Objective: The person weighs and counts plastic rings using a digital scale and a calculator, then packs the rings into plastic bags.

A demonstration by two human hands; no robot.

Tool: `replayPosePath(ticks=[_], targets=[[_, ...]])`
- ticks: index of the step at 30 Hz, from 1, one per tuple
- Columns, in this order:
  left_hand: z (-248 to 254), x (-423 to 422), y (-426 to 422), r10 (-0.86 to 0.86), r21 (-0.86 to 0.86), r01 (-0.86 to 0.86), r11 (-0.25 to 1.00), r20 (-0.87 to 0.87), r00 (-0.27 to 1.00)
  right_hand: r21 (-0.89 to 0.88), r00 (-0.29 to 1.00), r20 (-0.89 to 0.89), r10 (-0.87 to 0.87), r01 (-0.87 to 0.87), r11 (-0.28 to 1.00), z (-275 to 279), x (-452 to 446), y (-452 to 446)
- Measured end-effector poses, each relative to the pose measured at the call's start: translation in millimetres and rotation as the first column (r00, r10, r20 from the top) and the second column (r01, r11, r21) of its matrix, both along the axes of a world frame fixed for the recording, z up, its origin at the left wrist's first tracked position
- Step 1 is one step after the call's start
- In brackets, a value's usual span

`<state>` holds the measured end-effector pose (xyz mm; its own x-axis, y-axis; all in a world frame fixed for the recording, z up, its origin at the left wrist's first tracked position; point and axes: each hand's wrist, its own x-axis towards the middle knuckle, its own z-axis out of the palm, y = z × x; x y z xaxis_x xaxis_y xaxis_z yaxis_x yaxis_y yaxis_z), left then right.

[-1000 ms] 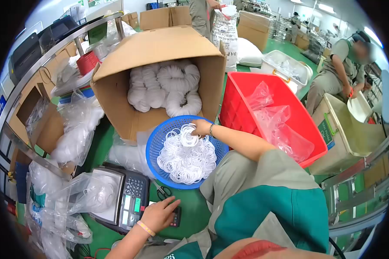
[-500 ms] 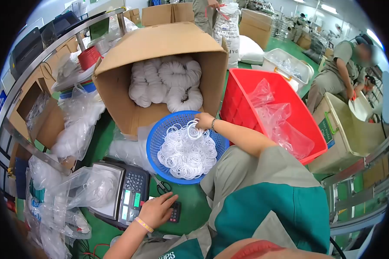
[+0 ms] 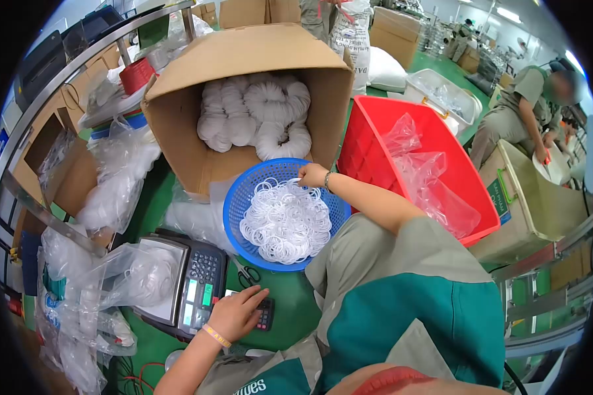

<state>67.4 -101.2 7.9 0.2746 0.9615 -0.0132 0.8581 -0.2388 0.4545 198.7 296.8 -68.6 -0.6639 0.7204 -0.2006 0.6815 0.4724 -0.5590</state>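
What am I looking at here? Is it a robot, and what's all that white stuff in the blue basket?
No robot here! A person is using two bare hands. The camera sits on that person's head and looks forward and down.

The blue basket holds a heap of loose white rings. The right hand is at the heap's edge, but I can't tell if it grips any. The left hand is by a small calculator, near scissors and a scale.

Behind the basket, a big cardboard box lies open, with white bundles inside.
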Motion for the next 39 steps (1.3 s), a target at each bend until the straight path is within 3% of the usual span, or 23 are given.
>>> replayPosePath(ticks=[2, 7, 14, 16, 18, 39], targets=[[-4.0, -1.5, 0.1, -0.012, 0.102, 0.013, 0.995, -0.014, 1.0, 0.027, 0.999, 0.022, 0.025, -0.025, 0.999, -2.2, -1.7, 3.1], [-2.8, -1.5, -0.5, 0.006, 0.083, -0.005, 0.997, -0.02, 1.0, -0.023, 0.999, 0.027, 0.02, -0.019, 1.0, -3.2, -2.0, 4.3], [0.9, -0.4, -0.6, 0.026, 0.085, -0.025, 0.996, -0.019, 0.999, 0.035, 0.998, 0.012, 0.063, -0.063, 0.997, -1.2, -1.1, 1.8], [1.5, -1.3, -0.9, 0.029, -0.002, -0.029, 1.0, 0.012, 1.0, -0.006, 0.999, 0.02, 0.038, -0.037, 0.999, -1.1, -1.4, 1.0], [-0.3, -1.7, -0.4, 0.021, 0.097, -0.02, 0.995, -0.007, 1.0, -0.017, 0.999, 0.02, 0.039, -0.038, 0.999, -4.9, -2.1, 3.6], [1.8, -3.5, -0.4, 0.046, 0.062, -0.046, 0.997, 0.002, 0.999, -0.051, 0.998, -0.014, 0.055, -0.056, 0.997, 0.6, -4.5, -3.8]])
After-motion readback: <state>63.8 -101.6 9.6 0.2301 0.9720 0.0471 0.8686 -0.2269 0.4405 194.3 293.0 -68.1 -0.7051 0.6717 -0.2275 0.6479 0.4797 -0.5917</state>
